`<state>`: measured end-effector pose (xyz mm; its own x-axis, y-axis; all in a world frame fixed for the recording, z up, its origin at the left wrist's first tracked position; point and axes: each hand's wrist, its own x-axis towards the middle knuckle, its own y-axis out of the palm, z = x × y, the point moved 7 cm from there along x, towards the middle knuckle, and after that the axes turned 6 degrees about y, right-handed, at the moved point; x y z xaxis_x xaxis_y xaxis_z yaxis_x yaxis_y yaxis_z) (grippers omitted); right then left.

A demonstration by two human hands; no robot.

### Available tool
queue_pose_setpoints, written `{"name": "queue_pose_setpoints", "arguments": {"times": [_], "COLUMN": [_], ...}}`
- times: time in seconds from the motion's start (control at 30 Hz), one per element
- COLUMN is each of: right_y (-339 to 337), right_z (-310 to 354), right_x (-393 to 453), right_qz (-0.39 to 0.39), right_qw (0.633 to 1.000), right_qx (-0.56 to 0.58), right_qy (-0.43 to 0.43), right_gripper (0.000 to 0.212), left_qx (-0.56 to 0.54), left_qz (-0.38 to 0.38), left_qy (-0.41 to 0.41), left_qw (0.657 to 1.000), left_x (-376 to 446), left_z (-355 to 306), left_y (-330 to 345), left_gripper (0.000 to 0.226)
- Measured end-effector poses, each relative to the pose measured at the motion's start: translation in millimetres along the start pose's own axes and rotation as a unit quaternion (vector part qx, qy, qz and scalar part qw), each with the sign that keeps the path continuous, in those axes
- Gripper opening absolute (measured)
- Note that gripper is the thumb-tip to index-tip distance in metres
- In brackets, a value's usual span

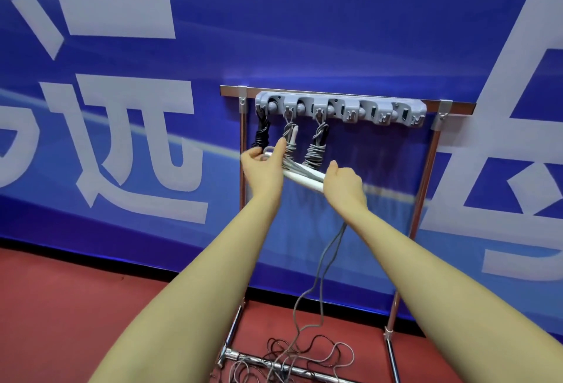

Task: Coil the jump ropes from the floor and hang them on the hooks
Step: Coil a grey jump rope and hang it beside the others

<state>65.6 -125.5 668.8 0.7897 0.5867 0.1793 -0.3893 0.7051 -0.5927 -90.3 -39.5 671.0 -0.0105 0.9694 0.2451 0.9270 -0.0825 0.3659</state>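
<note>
Two white handles (304, 180) with grey rope were gripped by the right hand (345, 184) and left hand (263, 163), before three hung coils (315, 148); rightward hooks (384, 116) were unoccupied.

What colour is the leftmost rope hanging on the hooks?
Black, the leftmost rope, seen in the head view.
</note>
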Motion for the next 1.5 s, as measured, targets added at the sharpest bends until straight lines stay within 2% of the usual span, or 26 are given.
{"name": "queue_pose_setpoints", "arguments": {"times": [0.03, 0.07, 0.1, 0.13, 0.17, 0.2, 0.23, 0.27, 0.3, 0.4, 0.47, 0.53, 0.67, 0.73, 0.8, 0.87, 0.97, 1.1, 1.23, 1.4, 1.47, 1.5], "right_y": [-3, -5, -5, -6, -7, -8, -6, -7, -7, -11, -12, -11, -5, 0, 4, 7, 5, -5, -5, -9, -8, -7], "right_z": [4, 6, 7, 9, 10, 12, 13, 15, 16, 18, 18, 18, 9, 3, -4, -10, -11, 3, 6, 11, 10, 8], "right_x": [0, -1, 1, 0, -2, -4, -5, -9, -11, -16, -15, -16, -15, -16, -18, -18, -15, -17, -15, -15, -18, -19], "right_qz": [-0.007, -0.011, -0.013, -0.014, -0.013, -0.009, -0.002, 0.004, 0.006, 0.040, 0.068, 0.090, 0.102, 0.133, 0.193, 0.223, 0.145, 0.068, 0.079, 0.112, 0.116, 0.118], "right_qw": [1.000, 0.999, 0.998, 0.997, 0.996, 0.994, 0.992, 0.990, 0.988, 0.986, 0.981, 0.977, 0.979, 0.976, 0.968, 0.960, 0.955, 0.959, 0.966, 0.972, 0.973, 0.974], "right_qx": [-0.021, -0.040, -0.057, -0.068, -0.079, -0.096, -0.107, -0.106, -0.111, -0.104, -0.101, -0.090, -0.045, -0.036, 0.020, 0.001, -0.105, -0.087, -0.095, -0.001, 0.012, 0.016], "right_qy": [-0.009, -0.017, -0.023, -0.030, -0.039, -0.054, -0.072, -0.091, -0.107, -0.127, -0.149, -0.169, -0.170, -0.171, -0.159, -0.172, -0.237, -0.263, -0.225, -0.205, -0.201, -0.195], "right_gripper": [0.054, 0.054, 0.053, 0.053, 0.051, 0.048, 0.043, 0.037, 0.033, 0.037, 0.038, 0.041, 0.044, 0.027, 0.006, 0.026, 0.027, 0.019, 0.009, 0.013, 0.013, 0.014], "left_qx": [0.068, 0.133, 0.223, 0.352, 0.486, 0.592, 0.655, 0.690, 0.703, 0.682, 0.673, 0.694, 0.708, 0.714, 0.726, 0.734, 0.743, 0.729, 0.693, 0.629, 0.621, 0.627], "left_qz": [0.005, 0.047, 0.117, 0.192, 0.242, 0.254, 0.257, 0.257, 0.250, 0.278, 0.295, 0.310, 0.316, 0.326, 0.329, 0.330, 0.336, 0.366, 0.349, 0.302, 0.285, 0.279], "left_qy": [0.087, 0.190, 0.282, 0.353, 0.406, 0.455, 0.473, 0.473, 0.473, 0.479, 0.493, 0.470, 0.449, 0.431, 0.415, 0.409, 0.376, 0.368, 0.402, 0.358, 0.331, 0.323], "left_qw": [0.994, 0.972, 0.926, 0.846, 0.735, 0.616, 0.531, 0.483, 0.470, 0.478, 0.465, 0.449, 0.444, 0.444, 0.439, 0.430, 0.440, 0.445, 0.487, 0.620, 0.651, 0.652], "left_x": [-1, -5, -11, -18, -24, -27, -26, -30, -32, -38, -46, -45, -40, -34, -26, -20, -13, -18, -28, -21, -17, -14], "left_z": [-13, -26, -34, -33, -28, -22, -13, -14, -18, -14, -18, -14, -13, -9, -6, -4, 2, 7, -11, -26, -24, -21], "left_y": [-4, -1, 9, 21, 30, 35, 37, 38, 40, 46, 44, 39, 38, 34, 27, 21, 10, 8, 18, 23, 24, 24], "left_gripper": [0.041, 0.042, 0.046, 0.053, 0.060, 0.062, 0.060, 0.055, 0.048, 0.040, 0.038, 0.028, 0.018, 0.017, 0.019, 0.024, 0.027, 0.018, 0.009, 0.018, 0.018, 0.017]}}
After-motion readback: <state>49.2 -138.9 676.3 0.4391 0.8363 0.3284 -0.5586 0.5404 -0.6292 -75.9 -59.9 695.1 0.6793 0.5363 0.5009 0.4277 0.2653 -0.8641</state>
